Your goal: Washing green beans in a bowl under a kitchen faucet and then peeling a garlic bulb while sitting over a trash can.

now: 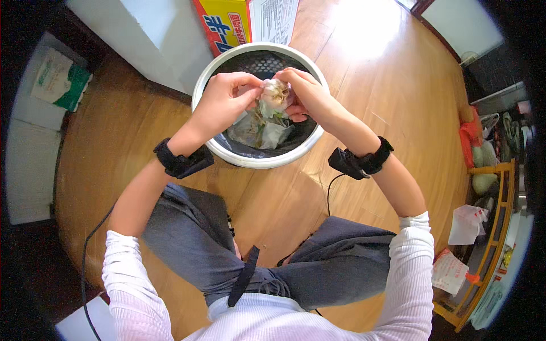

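Observation:
A garlic bulb [276,96], whitish with purple tinges, is held above the mouth of a white-rimmed trash bin [256,162]. My right hand [310,96] grips it from the right, fingers curled around its side. From the left, the thumb and forefinger of my left hand [226,100] pinch together at the bulb's papery outer skin. The bulb's rough brownish end shows between both hands. Below them, a black liner bag [222,143] lines the bin, and crumpled pale scraps [275,134] with bits of green lie inside it.
Behind the bin stands a red and yellow printed carton [222,25]. A white panel [162,42] rises at the upper left. To the right, a yellow rack [497,238] stands near plastic bags [467,223]. Black devices with cables are strapped to both wrists.

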`<action>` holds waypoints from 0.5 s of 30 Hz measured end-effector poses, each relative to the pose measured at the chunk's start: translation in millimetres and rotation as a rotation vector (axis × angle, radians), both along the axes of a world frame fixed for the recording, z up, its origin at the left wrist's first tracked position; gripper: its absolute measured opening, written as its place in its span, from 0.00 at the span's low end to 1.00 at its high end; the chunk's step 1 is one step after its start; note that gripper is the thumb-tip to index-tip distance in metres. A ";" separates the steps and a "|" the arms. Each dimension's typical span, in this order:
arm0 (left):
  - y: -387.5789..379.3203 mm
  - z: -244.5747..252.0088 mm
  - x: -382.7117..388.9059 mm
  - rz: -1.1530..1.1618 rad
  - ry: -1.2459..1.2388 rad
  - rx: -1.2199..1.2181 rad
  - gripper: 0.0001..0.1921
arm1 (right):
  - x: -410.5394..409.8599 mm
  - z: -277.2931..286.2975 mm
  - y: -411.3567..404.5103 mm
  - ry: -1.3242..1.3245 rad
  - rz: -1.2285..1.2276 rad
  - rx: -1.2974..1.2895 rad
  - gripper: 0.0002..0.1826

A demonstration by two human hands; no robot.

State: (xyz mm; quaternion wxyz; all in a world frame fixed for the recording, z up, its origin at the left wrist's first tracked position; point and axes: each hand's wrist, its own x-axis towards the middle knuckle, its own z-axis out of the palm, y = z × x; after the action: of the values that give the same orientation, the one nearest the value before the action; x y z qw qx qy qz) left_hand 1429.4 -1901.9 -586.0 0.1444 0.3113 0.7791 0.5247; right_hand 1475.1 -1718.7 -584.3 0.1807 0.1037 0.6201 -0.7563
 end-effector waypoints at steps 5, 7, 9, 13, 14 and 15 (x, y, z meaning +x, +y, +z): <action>-2.9 -1.8 -3.4 0.007 -0.054 -0.053 0.06 | -0.4 -1.9 -9.4 0.038 -0.045 0.088 0.11; -0.9 -7.1 -4.2 -0.025 -0.110 -0.049 0.06 | 4.0 -7.6 -6.1 0.021 -0.049 0.100 0.12; 5.0 -12.7 -3.9 -0.092 -0.193 0.010 0.09 | 7.5 -14.5 3.2 0.068 0.029 0.190 0.14; 9.4 -26.0 -3.0 -0.129 -0.233 -0.095 0.07 | 14.1 -22.5 4.2 0.070 0.012 0.248 0.15; 13.4 -33.9 -2.6 -0.126 -0.168 -0.076 0.08 | 15.1 -25.2 4.3 0.102 0.003 0.268 0.15; 15.8 -32.5 -1.7 -0.129 -0.171 -0.069 0.08 | 15.1 -26.2 5.8 0.099 0.002 0.275 0.15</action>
State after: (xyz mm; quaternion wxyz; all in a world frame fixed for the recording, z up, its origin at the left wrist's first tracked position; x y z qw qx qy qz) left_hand 1427.7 -1886.0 -618.5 0.2545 0.3096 0.7600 0.5116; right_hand 1490.2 -1712.9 -610.5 0.1346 0.0896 0.7262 -0.6682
